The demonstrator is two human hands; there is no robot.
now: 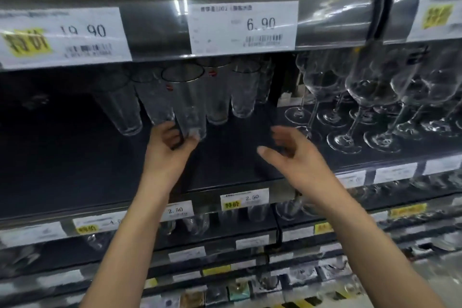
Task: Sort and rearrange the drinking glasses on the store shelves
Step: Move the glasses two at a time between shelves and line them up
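Several tall clear tumblers stand in a cluster on the dark middle shelf (75, 157). My left hand (170, 145) grips the base of the front tumbler (187, 102), fingers curled round its bottom. Other tumblers (243, 90) stand behind and beside it, one further left (120, 107). My right hand (292, 150) hovers above the shelf to the right of the tumblers, fingers relaxed and spread, holding nothing. Several stemmed wine glasses (360, 97) fill the right part of the same shelf.
The shelf above carries price labels, 19.90 (62, 35) and 6.90 (243, 27), and hangs low over the tumbler rims. Lower shelves hold more small glasses (197, 224) behind price tags. The wine glass bases (345, 141) sit close to my right hand.
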